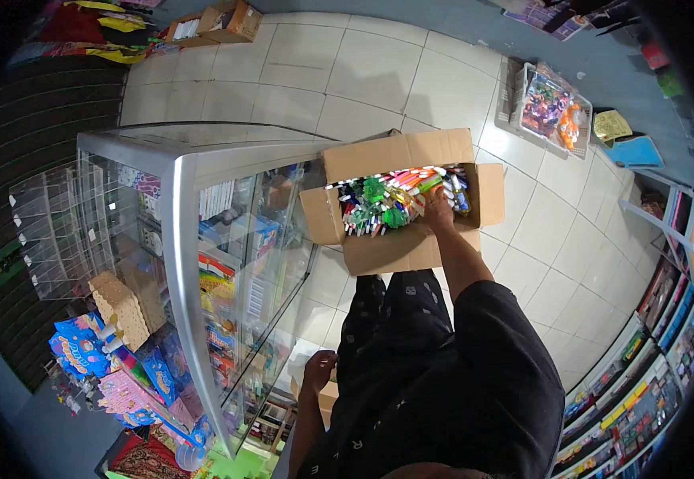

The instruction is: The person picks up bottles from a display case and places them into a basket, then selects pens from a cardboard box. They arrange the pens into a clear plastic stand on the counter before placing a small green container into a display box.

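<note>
An open cardboard box [411, 255] with its flaps folded out stands in front of me. It is filled with many loose pens and markers [415, 177] in several colours, mixed with green plastic-looking items [374, 190]. My right hand [440, 209] reaches into the right part of the box and touches the pens there; its fingertips are partly hidden, so I cannot make out a grip. Low by my side hangs my left hand [320, 370], fingers curled in with nothing visible in them, near the glass display case [179, 303].
Left of the box, the glass case holds boxes and packets, with a tan patterned box [127, 310] and blue packages [79, 345] beside it. A white basket [550, 112] of toys sits against the wall. Shelves of goods [634, 391] curve along the right.
</note>
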The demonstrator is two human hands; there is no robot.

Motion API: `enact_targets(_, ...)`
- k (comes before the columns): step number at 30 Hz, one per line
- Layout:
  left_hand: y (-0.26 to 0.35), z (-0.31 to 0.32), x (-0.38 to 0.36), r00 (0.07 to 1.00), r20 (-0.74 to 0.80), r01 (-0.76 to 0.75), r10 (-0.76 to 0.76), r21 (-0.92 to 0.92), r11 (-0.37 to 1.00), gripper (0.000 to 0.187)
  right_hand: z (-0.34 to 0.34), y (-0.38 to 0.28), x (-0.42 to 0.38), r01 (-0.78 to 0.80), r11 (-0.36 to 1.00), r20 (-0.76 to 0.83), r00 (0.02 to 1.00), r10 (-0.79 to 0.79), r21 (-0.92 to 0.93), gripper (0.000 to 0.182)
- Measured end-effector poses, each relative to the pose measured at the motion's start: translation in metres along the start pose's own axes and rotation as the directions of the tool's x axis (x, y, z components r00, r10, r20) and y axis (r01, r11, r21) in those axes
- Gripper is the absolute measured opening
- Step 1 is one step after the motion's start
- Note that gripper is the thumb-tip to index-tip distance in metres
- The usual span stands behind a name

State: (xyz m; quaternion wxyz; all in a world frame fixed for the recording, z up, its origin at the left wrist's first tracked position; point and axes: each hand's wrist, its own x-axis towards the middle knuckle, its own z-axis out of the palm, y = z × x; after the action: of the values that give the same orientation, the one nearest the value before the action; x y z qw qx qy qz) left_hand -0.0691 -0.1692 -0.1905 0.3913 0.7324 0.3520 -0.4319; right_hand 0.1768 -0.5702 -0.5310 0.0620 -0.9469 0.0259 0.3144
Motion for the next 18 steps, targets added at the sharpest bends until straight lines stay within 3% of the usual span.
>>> enact_targets(2, 0.020, -0.001, -0.001, 1.000, 0.002, 0.028, -0.028, -0.041, 0.999, 0.027, 0.014, 0.004, 0.005, -0.053, 0.972, 0.007, 0.999, 0.053, 0.229, 0.077)
enact_targets(4, 0.017, -0.002, 0.006, 1.000, -0.022, -0.020, 0.020, -0.043, 0.999, 0.027, -0.080, -0.012, -0.029, -0.159, 0.936, 0.212, 0.973, 0.094, 0.314, 0.098)
enact_targets(5, 0.016, -0.003, 0.009, 0.998, -0.035, -0.047, 0.045, -0.043, 0.998, 0.027, -0.075, -0.008, -0.025, -0.141, 0.921, 0.246, 0.968, 0.051, 0.364, 0.083)
enact_targets(8, 0.027, -0.005, 0.008, 0.995, -0.061, -0.078, 0.076, -0.024, 0.997, 0.028, -0.041, -0.001, -0.018, -0.083, 0.943, 0.208, 0.978, 0.015, 0.322, 0.067)
enact_targets(10, 0.011, -0.006, 0.015, 0.981, -0.081, -0.170, 0.174, 0.057, 0.984, 0.031, -0.028, 0.002, -0.017, -0.123, 0.890, 0.120, 0.990, 0.077, 0.440, 0.044)
enact_targets(12, -0.014, -0.004, 0.026, 0.968, -0.112, -0.222, 0.226, 0.048, 0.974, 0.032, -0.050, 0.000, -0.036, -0.161, 0.862, 0.109, 0.986, 0.124, 0.481, 0.061)
enact_targets(14, -0.025, -0.004, 0.031, 0.965, -0.105, -0.249, 0.242, -0.068, 0.966, 0.032, -0.049, 0.008, -0.038, -0.125, 0.825, 0.132, 0.989, 0.061, 0.551, 0.089)
enact_targets(15, -0.016, -0.006, 0.030, 0.970, -0.098, -0.230, 0.223, -0.068, 0.971, 0.033, -0.048, 0.008, -0.040, -0.137, 0.831, 0.132, 0.988, 0.077, 0.539, 0.095)
enact_targets(16, -0.008, -0.008, 0.026, 0.976, -0.088, -0.205, 0.199, -0.069, 0.976, 0.033, -0.021, 0.016, -0.031, -0.019, 0.815, 0.003, 1.000, 0.021, 0.579, 0.097)
enact_targets(18, -0.013, -0.004, 0.034, 0.976, -0.116, -0.207, 0.186, -0.202, 0.957, 0.036, -0.059, 0.007, -0.048, -0.102, 0.793, 0.084, 0.994, 0.065, 0.601, 0.095)
